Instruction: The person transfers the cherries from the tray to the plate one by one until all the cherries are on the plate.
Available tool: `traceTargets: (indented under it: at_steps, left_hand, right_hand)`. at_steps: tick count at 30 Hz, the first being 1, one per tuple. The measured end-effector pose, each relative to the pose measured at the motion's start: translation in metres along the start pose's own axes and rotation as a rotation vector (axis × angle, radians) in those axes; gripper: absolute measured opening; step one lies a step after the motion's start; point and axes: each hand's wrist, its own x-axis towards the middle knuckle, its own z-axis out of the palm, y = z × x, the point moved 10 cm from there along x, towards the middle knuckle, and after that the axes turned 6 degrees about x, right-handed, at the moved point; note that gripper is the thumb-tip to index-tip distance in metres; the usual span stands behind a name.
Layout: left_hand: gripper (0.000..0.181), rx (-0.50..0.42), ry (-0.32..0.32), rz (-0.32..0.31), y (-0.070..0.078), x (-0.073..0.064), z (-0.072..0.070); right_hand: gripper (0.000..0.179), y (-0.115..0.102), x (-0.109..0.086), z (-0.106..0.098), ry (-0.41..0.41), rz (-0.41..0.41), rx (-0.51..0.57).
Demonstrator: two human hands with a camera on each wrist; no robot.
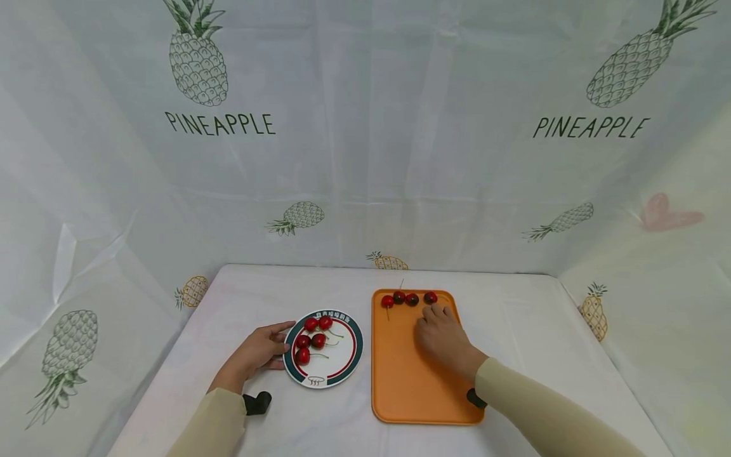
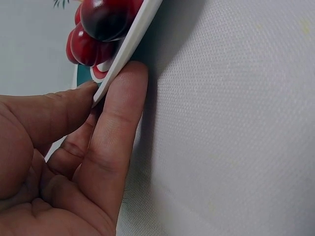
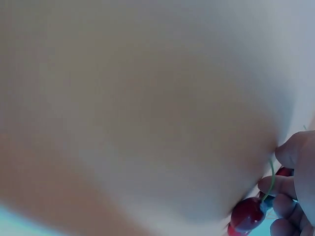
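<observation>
My left hand (image 1: 259,352) grips the left rim of a round white plate (image 1: 341,362) with a green and red border. In the left wrist view the thumb lies over the rim and a finger (image 2: 120,108) under it. Several red cherries (image 1: 318,341), some with green stems, sit on the plate's left half. Over the upper right of an orange tray (image 1: 405,381), my right hand (image 1: 442,333) has its fingers curled beside a dark red cherry (image 1: 430,298). The right wrist view shows a cherry (image 3: 247,215) whose green stem runs up to the thumb and forefinger, which pinch it.
Three more cherries (image 1: 399,298) line the tray's far edge, left of my right hand. Plate and tray stand side by side on a white-covered table (image 1: 320,419). A pineapple-print curtain (image 1: 365,158) hangs behind and at the sides.
</observation>
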Motion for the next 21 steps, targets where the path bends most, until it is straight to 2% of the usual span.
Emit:
traceTargets:
  at_steps: [5,11,15,21]
  left_hand:
    - [0.059,-0.001,0.000,-0.001,0.000,0.000,0.000]
    - [0.059,0.002,0.001,-0.005,0.001,-0.001,0.000]
    - [0.059,0.016,0.003,-0.007,0.001,-0.001,0.001]
    - [0.059,0.017,0.005,-0.008,-0.001,-0.001,0.000]
  right_hand:
    - [0.012,0.007,-0.020,-0.005,0.060,-0.027,-0.003]
    - [0.023,0.019,-0.041,-0.005,0.045,-0.031,0.028]
    - [0.029,0.027,-0.050,-0.006,0.039,-0.007,0.064]
    - [0.024,0.039,-0.055,-0.005,0.053,0.072,0.094]
